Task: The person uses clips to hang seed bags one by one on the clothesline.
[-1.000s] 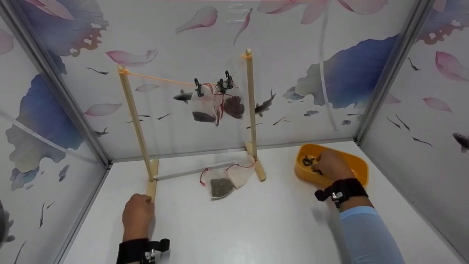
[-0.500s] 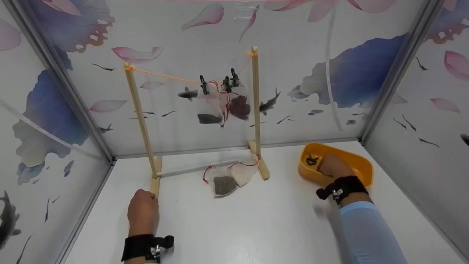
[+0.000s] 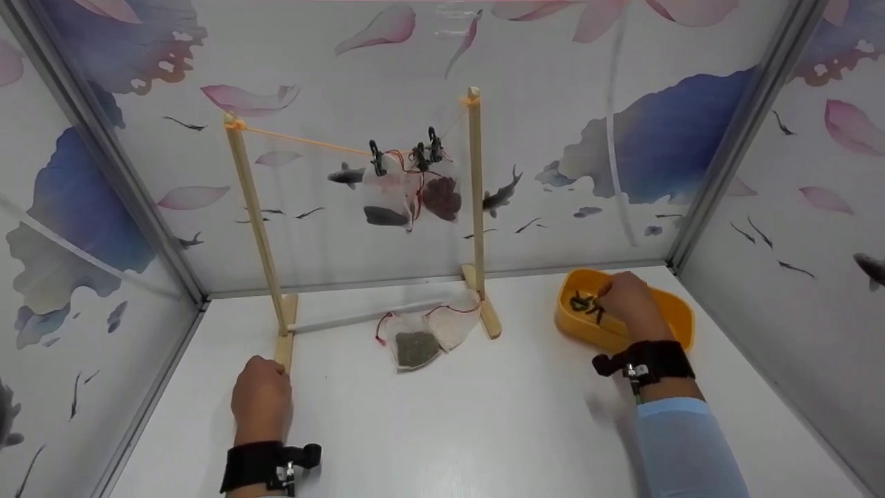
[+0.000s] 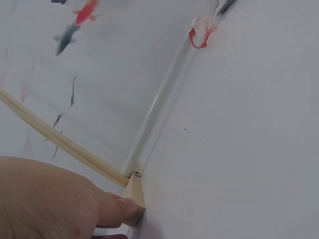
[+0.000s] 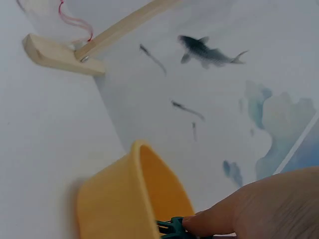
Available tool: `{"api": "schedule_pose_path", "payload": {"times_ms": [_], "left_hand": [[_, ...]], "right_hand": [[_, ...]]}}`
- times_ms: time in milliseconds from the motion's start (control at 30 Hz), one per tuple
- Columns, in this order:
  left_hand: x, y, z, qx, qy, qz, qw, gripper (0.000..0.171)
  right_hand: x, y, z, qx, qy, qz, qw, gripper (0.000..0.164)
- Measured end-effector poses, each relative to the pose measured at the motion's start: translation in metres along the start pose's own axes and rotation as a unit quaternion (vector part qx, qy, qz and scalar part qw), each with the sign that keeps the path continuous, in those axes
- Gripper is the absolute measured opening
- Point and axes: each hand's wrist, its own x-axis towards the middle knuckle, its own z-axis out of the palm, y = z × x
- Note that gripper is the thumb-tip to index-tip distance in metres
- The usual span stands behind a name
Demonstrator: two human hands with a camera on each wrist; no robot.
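My left hand (image 3: 261, 394) grips the front end of the wooden foot (image 4: 133, 193) under the rack's left post (image 3: 256, 221), thumb along its side in the left wrist view. Over the yellow bin (image 3: 584, 335), my right hand (image 3: 632, 304) pinches a dark green clip (image 5: 172, 227) between thumb and fingers. Several more clips (image 3: 579, 302) lie in the bin. From the orange string (image 3: 304, 144), black-looking clips (image 3: 377, 158) hold mesh drawstring bags, one with dark red contents (image 3: 441, 198). Two other drawstring bags lie on the table, one with greenish contents (image 3: 417, 349), the other pale (image 3: 453, 328).
The rack's right post (image 3: 476, 200) stands on its own foot (image 3: 491, 324), left of the bin. A white rod (image 3: 346, 321) joins both feet behind the lying bags. Printed panels (image 3: 553, 207) wall in the white table (image 3: 442, 429) at the back and sides.
My right hand dipped deeper into the bin, then rose a little with a clip pinched in its fingers. The left hand stays on the rack's foot. The head view shifted slightly.
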Motion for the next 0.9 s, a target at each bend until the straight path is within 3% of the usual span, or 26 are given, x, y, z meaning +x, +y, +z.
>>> {"api": "schedule_pose_path", "payload": {"times_ms": [133, 300, 467, 567, 700, 900], "left_hand": [[-0.003, -0.001, -0.001, 0.002, 0.007, 0.013, 0.9999, 0.017], [-0.005, 0.000, -0.003, 0.010, 0.011, 0.022, 0.9997, 0.018], [-0.002, 0.002, -0.004, 0.021, 0.004, 0.023, 0.9995, 0.027], [-0.002, 0.007, -0.007, 0.025, 0.008, 0.026, 0.9993, 0.035], [-0.005, 0.027, -0.016, 0.020, 0.014, 0.040, 0.9989, 0.042], [-0.019, 0.066, -0.027, 0.001, 0.047, 0.094, 0.9945, 0.040]], "right_hand": [[-0.011, -0.018, -0.004, 0.035, 0.020, -0.010, 0.999, 0.030], [-0.026, -0.051, -0.001, 0.114, 0.029, -0.051, 0.992, 0.030], [-0.041, -0.085, 0.015, 0.216, 0.005, -0.072, 0.974, 0.027], [-0.048, -0.103, 0.031, 0.256, 0.001, -0.104, 0.961, 0.026], [-0.057, -0.124, 0.052, 0.295, -0.008, -0.145, 0.944, 0.022], [-0.070, -0.146, 0.073, 0.347, -0.041, -0.185, 0.919, 0.019]]}}
